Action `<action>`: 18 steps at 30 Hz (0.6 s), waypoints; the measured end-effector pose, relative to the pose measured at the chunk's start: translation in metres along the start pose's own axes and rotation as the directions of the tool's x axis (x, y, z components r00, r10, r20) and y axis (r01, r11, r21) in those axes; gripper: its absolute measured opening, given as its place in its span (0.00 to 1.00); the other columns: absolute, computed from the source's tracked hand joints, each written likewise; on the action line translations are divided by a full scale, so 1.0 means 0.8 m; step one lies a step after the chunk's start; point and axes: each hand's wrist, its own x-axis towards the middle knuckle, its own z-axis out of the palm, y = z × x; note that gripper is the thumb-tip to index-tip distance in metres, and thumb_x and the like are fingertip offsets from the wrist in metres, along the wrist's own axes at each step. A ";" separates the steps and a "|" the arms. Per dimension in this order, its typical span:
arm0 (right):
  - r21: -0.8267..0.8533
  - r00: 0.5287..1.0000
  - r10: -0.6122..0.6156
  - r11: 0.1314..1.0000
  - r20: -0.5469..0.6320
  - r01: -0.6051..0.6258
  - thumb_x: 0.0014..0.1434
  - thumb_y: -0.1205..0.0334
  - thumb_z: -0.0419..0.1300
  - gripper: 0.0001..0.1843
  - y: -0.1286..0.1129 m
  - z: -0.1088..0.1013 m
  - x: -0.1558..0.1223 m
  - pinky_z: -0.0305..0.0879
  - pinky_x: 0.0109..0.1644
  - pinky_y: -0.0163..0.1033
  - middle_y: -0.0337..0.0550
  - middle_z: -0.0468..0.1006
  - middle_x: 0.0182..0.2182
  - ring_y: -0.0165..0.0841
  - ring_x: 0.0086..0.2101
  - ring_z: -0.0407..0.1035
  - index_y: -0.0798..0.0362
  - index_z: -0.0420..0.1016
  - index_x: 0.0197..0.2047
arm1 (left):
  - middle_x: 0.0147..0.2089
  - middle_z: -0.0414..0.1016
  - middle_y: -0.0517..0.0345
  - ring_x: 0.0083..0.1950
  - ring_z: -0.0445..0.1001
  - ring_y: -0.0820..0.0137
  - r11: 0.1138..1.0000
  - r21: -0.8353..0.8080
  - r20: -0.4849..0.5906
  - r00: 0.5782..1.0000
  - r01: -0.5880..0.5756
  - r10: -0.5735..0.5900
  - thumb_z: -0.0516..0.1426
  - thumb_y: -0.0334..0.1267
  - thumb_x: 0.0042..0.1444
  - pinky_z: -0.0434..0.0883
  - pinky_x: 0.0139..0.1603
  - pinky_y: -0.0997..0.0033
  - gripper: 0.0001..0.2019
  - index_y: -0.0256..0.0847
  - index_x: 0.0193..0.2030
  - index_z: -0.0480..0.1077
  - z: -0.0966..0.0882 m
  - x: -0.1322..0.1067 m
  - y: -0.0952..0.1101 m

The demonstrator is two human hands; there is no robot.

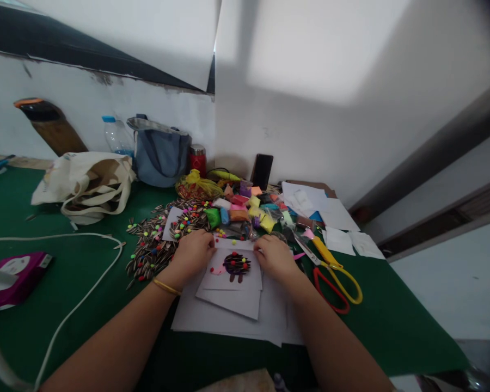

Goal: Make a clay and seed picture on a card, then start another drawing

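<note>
A white card (251, 275) lies on a stack of white paper (228, 316) on the green table (85, 267). On the card sits a dark purple clay shape (237, 264) dotted with small coloured balls. My left hand (194, 253) rests at the card's upper left corner, fingers curled down onto it. My right hand (274, 255) rests at the card's upper right edge, fingers curled too; what they pinch, if anything, is hidden.
Sunflower seeds (155, 245) with coloured beads spread left of the card. Coloured clay packets (245, 209) lie behind it. Scissors (335, 272) lie right. Cloth bags (90, 182), a bottle (115, 135), a phone (263, 170), loose papers (335, 218), a white cord (85, 288) and a purple box (18, 272) surround.
</note>
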 end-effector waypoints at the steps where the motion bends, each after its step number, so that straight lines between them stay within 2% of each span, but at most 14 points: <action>1: 0.040 1.000 -0.005 0.999 -0.027 0.006 0.62 0.64 0.55 0.06 0.001 0.000 0.000 0.55 0.44 0.37 0.44 0.77 0.40 0.36 0.43 0.67 0.51 0.74 0.37 | 0.38 0.73 0.53 0.42 0.72 0.62 0.998 -0.059 -0.006 1.000 0.007 -0.008 0.58 0.39 0.54 0.64 0.40 0.66 0.05 0.42 0.31 0.71 0.000 0.001 -0.001; 3: 0.130 0.997 0.025 0.991 -0.074 -0.016 0.63 0.64 0.53 0.07 0.003 0.001 -0.001 0.55 0.40 0.36 0.43 0.77 0.37 0.35 0.39 0.68 0.51 0.72 0.37 | 0.35 0.73 0.56 0.38 0.72 0.64 0.976 -0.213 0.006 0.999 0.049 -0.048 0.56 0.40 0.54 0.64 0.36 0.67 0.05 0.42 0.31 0.70 0.000 0.004 -0.003; 6: 0.281 0.985 0.132 0.955 -0.113 -0.096 0.64 0.61 0.51 0.08 0.009 0.005 -0.001 0.53 0.35 0.35 0.40 0.76 0.31 0.34 0.32 0.67 0.50 0.70 0.39 | 0.29 0.71 0.61 0.31 0.70 0.67 0.884 -0.449 0.034 0.991 0.128 -0.127 0.55 0.42 0.54 0.62 0.31 0.69 0.07 0.42 0.30 0.67 0.001 0.007 -0.002; 8: 0.384 0.974 0.181 0.916 -0.139 -0.116 0.64 0.59 0.50 0.08 0.013 0.009 0.001 0.54 0.34 0.35 0.39 0.74 0.30 0.34 0.30 0.67 0.49 0.69 0.38 | 0.27 0.70 0.62 0.30 0.70 0.68 0.774 -0.611 0.052 0.984 0.167 -0.171 0.57 0.43 0.52 0.64 0.30 0.70 0.08 0.42 0.31 0.66 0.002 0.009 0.000; 11: 0.540 0.956 0.229 0.836 -0.185 -0.096 0.62 0.57 0.51 0.07 0.020 0.014 0.004 0.56 0.33 0.35 0.37 0.72 0.28 0.34 0.29 0.66 0.49 0.67 0.36 | 0.27 0.72 0.62 0.28 0.70 0.69 0.539 -0.807 0.151 0.967 0.240 -0.205 0.62 0.45 0.46 0.65 0.29 0.71 0.15 0.40 0.38 0.69 -0.001 0.009 0.006; 12: 0.589 0.950 0.244 0.804 -0.194 -0.086 0.61 0.57 0.51 0.07 0.022 0.015 0.005 0.56 0.33 0.35 0.37 0.71 0.27 0.33 0.29 0.65 0.49 0.66 0.35 | 0.27 0.72 0.62 0.28 0.70 0.70 0.476 -0.839 0.188 0.962 0.263 -0.199 0.63 0.45 0.44 0.65 0.28 0.72 0.18 0.39 0.40 0.70 -0.002 0.008 0.008; 14: 0.675 0.943 0.268 0.735 -0.198 -0.067 0.60 0.56 0.52 0.08 0.024 0.017 0.007 0.55 0.31 0.35 0.35 0.68 0.26 0.32 0.28 0.63 0.50 0.65 0.33 | 0.27 0.72 0.61 0.25 0.68 0.73 0.406 -0.864 0.247 0.954 0.296 -0.169 0.64 0.46 0.43 0.62 0.25 0.74 0.19 0.37 0.40 0.71 -0.007 0.006 0.012; 18: 0.823 0.940 0.299 0.567 -0.166 -0.035 0.58 0.53 0.55 0.09 0.024 0.017 0.010 0.53 0.28 0.33 0.32 0.63 0.23 0.29 0.24 0.58 0.50 0.64 0.32 | 0.22 0.65 0.66 0.21 0.61 0.78 0.317 -0.883 0.320 0.938 0.347 -0.133 0.63 0.47 0.44 0.56 0.21 0.77 0.15 0.37 0.30 0.71 -0.012 0.002 0.017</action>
